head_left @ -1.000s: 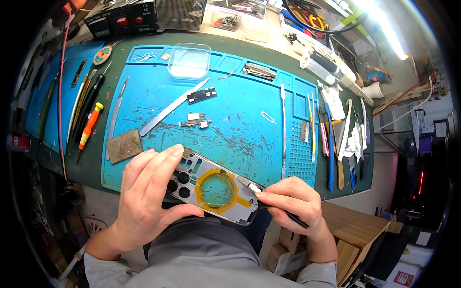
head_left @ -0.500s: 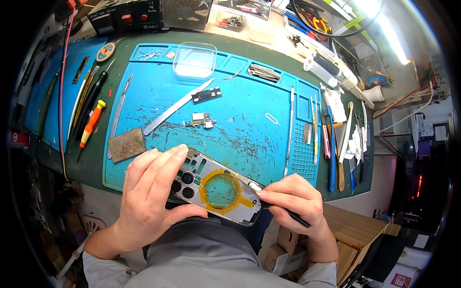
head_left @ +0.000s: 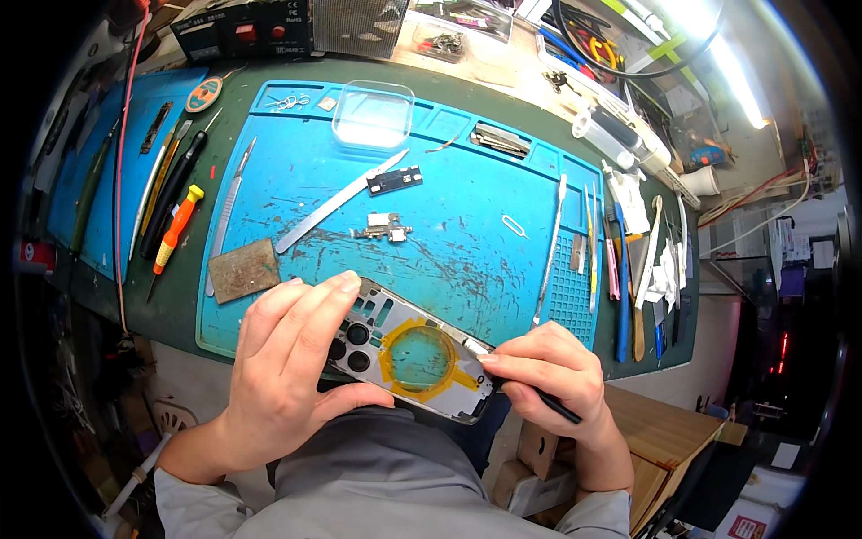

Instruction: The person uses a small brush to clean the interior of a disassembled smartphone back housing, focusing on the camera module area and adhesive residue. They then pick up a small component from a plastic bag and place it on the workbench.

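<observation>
My left hand [head_left: 283,377] grips the left end of a phone housing [head_left: 467,393], fingers over its far edge and thumb along the near edge. The housing is a grey metal frame with dark round camera rings and a large round opening bordered by yellow tape; the blue mat shows through it. It is held tilted above the mat's near edge. In my right hand [head_left: 557,373] is a slim black-handled tool [head_left: 558,407], pinched like a pen. Its silvery front end meets the housing's far edge near the right end; the exact tip is too small to make out.
On the blue mat [head_left: 449,211] lie a flat metal strip [head_left: 337,205], a small black part [head_left: 395,181], a silver connector part [head_left: 386,227] and a worn block [head_left: 244,271]. A clear box [head_left: 373,114] stands behind. An orange screwdriver [head_left: 180,225] lies left; several tools line the right.
The bench scene has shifted slightly to the right in the picture. Both hands keep the same holds on housing and tool, with barely any movement between them.
</observation>
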The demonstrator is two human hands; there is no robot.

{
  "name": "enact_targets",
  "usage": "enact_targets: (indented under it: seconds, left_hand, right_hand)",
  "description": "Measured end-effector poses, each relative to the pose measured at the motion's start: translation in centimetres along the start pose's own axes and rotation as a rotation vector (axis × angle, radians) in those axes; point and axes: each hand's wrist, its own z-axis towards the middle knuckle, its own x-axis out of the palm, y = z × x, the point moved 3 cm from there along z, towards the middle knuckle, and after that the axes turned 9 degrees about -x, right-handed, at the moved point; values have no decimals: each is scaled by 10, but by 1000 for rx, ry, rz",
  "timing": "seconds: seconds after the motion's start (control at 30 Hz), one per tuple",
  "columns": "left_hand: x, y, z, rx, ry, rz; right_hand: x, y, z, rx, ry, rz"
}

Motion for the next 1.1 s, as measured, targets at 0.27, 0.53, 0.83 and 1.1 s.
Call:
enact_targets:
  seconds: [0.27,0.53,0.83,1.1]
  left_hand:
    - [-1,-1,1,1,3,-1]
    - [0,0,1,1,6,-11]
    - [-2,0,1,-1,-2,-32]
    - [1,1,0,0,-9,-39]
  right_hand:
    - [0,0,2,-4,11,11]
    - [3,-1,1,12,7,-1]
    - [4,-3,-1,-14,-22,-27]
    - [6,-5,-2,-48,-64,-30]
